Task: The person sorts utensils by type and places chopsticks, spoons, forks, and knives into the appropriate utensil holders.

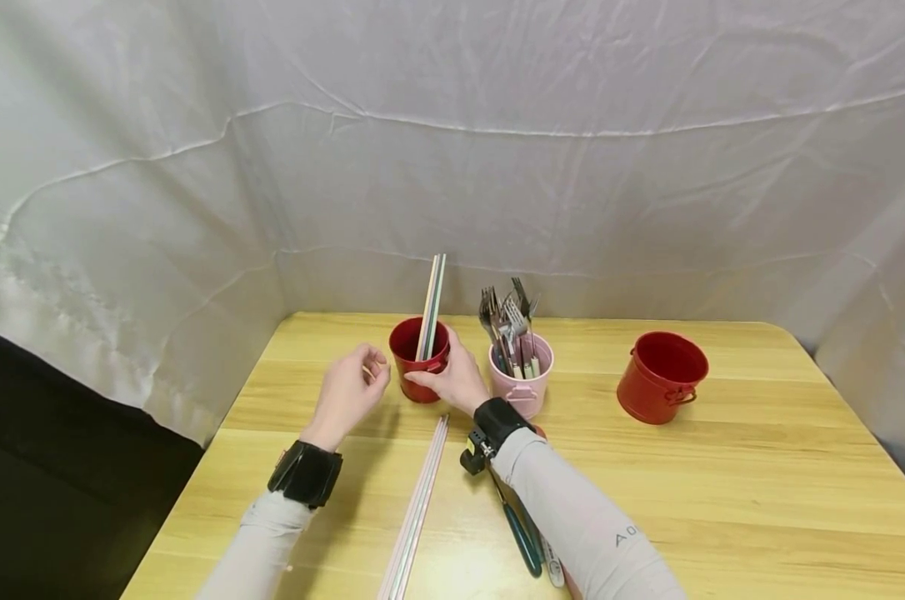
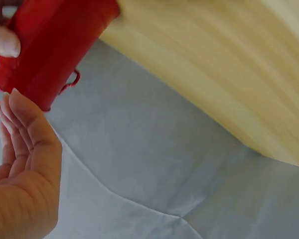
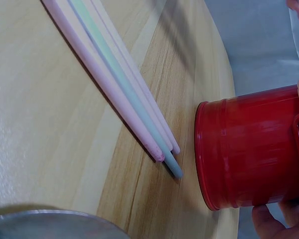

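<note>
My right hand holds a small red bucket, thumb across its near side and fingers around the right. Several long chopsticks stand inside, leaning on its rim. To the left of the bucket is my left hand, its fingers loosely bent with nothing in them; in the left wrist view its fingertips come close to the red wall. Pink and green chopsticks lie in a bundle on the table, their ends pointing at the bucket's base in the right wrist view.
Right of my right hand stands a pink bucket full of forks and other cutlery. A second red bucket stands farther right. Under my right forearm lie a dark green-handled tool and a marker-like item. Grey cloth hangs behind the table.
</note>
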Motion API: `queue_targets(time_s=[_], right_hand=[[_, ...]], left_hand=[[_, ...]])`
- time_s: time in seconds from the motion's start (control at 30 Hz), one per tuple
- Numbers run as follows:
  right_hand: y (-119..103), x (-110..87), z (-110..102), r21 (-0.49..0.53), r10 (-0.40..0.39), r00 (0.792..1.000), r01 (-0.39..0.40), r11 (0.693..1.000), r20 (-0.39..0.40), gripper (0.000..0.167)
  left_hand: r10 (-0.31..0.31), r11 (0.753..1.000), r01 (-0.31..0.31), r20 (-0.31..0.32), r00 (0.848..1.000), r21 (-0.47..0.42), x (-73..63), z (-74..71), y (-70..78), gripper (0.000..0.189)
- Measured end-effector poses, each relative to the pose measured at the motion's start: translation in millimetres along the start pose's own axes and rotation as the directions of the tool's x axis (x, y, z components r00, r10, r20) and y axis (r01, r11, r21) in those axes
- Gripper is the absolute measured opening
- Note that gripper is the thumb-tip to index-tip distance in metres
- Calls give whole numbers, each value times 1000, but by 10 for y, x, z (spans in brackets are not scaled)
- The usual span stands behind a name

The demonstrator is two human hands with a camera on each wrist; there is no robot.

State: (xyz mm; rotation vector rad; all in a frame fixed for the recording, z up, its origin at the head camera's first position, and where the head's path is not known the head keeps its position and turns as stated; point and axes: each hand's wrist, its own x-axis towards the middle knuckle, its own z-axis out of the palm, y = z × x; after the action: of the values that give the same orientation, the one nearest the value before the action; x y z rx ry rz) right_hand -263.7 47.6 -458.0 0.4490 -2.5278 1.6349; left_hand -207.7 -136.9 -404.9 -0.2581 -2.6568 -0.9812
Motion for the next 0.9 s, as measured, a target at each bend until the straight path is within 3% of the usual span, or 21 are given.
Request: queue_targets(time_s=[0.13,0.23,0.4,0.6,0.8,0.9], right_hand=[[-14,-8,-9,-12,-31,999,31,999,-15,91],[-20,-9,-16,-10,-29,1000,29,1000,-12,92],[-7,-4,-18,2,9,1000,-9,1000,7,93],[-8,-2,-15,10,23,1000,-24,1000,13,93],[-6,5,-22,18,34,999,-34,999,22,93],[-3,4,-21,21,33,999,-34,999,24,93]], left_hand=[[4,1000,-6,77,997,26,-155,33,-61,8],[-5,999,-2,163,987,40,-270,79,-90,7],[-27,999,13,309,951,47,-469,172,-67,4],[-23,998,-3,431,902,58,-654,248,19,10],[-44,997,5,509,860,78,-726,300,72,23],[-49,997,7,527,849,81,-748,312,90,28]])
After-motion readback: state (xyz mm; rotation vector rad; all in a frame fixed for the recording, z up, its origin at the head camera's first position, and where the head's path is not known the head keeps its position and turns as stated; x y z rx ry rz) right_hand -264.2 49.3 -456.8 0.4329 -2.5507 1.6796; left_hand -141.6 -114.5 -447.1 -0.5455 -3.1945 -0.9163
